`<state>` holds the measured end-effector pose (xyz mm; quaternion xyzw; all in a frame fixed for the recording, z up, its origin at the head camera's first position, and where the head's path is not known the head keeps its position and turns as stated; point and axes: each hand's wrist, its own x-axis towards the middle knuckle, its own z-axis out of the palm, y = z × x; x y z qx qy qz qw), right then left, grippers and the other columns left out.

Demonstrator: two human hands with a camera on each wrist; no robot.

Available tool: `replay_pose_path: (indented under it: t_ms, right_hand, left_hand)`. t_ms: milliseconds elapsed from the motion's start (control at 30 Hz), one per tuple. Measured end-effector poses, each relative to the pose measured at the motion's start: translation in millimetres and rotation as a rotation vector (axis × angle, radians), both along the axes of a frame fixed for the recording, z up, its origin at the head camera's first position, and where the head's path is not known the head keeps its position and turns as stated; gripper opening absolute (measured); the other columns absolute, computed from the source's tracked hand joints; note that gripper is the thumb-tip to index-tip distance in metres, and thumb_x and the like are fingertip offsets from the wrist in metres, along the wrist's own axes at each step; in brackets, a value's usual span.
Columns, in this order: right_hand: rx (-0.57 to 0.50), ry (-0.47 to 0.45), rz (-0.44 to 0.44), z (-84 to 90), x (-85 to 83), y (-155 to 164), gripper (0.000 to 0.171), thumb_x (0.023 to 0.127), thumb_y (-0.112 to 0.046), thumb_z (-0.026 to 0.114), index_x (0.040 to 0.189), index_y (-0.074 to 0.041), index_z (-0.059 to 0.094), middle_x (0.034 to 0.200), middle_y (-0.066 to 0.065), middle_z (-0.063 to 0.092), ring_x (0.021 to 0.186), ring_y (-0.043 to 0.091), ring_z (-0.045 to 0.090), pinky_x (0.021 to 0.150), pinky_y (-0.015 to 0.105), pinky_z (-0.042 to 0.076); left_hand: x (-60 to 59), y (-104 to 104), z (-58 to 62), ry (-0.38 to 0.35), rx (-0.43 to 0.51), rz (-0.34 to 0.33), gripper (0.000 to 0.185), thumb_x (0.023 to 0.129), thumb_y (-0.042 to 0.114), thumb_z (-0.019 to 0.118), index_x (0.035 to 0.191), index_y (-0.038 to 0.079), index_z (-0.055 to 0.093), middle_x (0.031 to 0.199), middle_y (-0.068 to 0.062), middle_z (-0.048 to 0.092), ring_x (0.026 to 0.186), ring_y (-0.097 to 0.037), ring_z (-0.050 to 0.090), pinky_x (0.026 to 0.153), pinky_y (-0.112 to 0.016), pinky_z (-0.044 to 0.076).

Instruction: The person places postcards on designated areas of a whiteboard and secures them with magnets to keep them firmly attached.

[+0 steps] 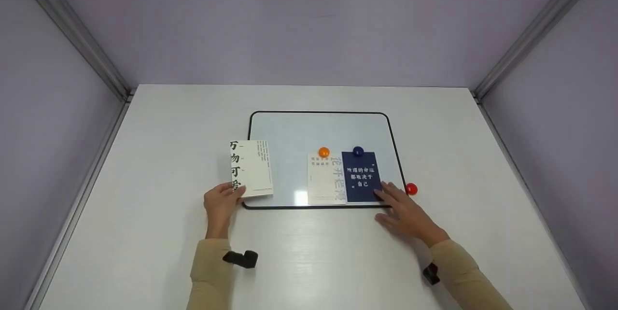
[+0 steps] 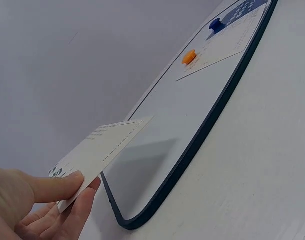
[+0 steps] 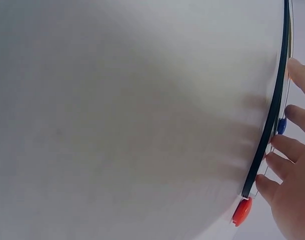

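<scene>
Cards at the whiteboard (image 1: pixel 289 131)

Left hand (image 1: pixel 221 202) pinches a white card (image 1: pixel 250 168) reading 万物可爱 over the board's left edge; right hand (image 1: pixel 404 212), grip released, fingers flat on the blue card (image 1: pixel 361 176) reading 自己, pinned at the board's right.

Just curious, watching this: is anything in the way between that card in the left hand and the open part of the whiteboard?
Nothing visible. The left hand holds the white card above the whiteboard left edge; that area looks bare.
</scene>
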<state>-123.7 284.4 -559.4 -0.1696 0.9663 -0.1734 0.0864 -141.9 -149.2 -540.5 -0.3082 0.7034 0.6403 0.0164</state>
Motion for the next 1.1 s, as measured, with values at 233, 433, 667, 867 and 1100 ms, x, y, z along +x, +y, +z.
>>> replay_pose_path:
  t_ms: [233,433,667,867,1100]
  right_hand:
    - [0.002,-0.003,-0.005,0.3,-0.9,-1,0.066,0.09,-0.04,0.065,0.146,-0.017,0.041,0.158,0.013,0.034,0.147,0.036,0.03,0.116,0.054,0.034]
    - [0.001,-0.009,-0.01,0.0,-2.1,0,0.066,0.089,-0.04,0.065,0.147,-0.016,0.041,0.157,0.013,0.034,0.147,0.036,0.03,0.116,0.055,0.034]
    - [0.001,-0.009,-0.009,1.4,-2.4,-1,0.066,0.089,-0.039,0.065,0.146,-0.016,0.041,0.157,0.013,0.035,0.147,0.037,0.03,0.116,0.055,0.034]
    - [0.0,-0.015,-0.023,1.5,-2.1,-2,0.065,0.089,-0.038,0.066,0.146,-0.016,0.042,0.156,0.014,0.035,0.146,0.037,0.031,0.114,0.055,0.035]
    - [0.008,-0.013,-0.022,1.4,-2.6,-2,0.065,0.089,-0.038,0.066,0.146,-0.016,0.042,0.156,0.014,0.035,0.146,0.037,0.031,0.115,0.055,0.035]
  left_hand:
    - [-0.3,8,-2.9,-0.016,-0.016,-0.033,0.04,0.085,0.009,0.071,0.12,-0.008,0.059,0.114,-0.026,0.069,0.063,-0.002,0.062,0.06,-0.012,0.051]
    - [-1.5,12,-1.6,-0.022,-0.05,-0.068,0.039,0.087,0.011,0.07,0.12,-0.006,0.06,0.116,-0.026,0.068,0.064,-0.003,0.066,0.063,-0.013,0.051]
    - [-3.0,16,-1.1,-0.004,-0.057,-0.087,0.04,0.086,0.01,0.071,0.119,-0.009,0.059,0.114,-0.027,0.068,0.062,-0.003,0.065,0.062,-0.013,0.05]
    - [-4.0,20,-2.9,0.011,-0.02,-0.079,0.04,0.085,0.007,0.071,0.119,-0.01,0.059,0.113,-0.028,0.068,0.059,-0.006,0.067,0.063,-0.016,0.055]
    - [-4.6,24,-5.5,0.003,-0.01,-0.098,0.04,0.085,0.007,0.071,0.119,-0.01,0.058,0.114,-0.029,0.068,0.058,-0.005,0.066,0.062,-0.015,0.055]
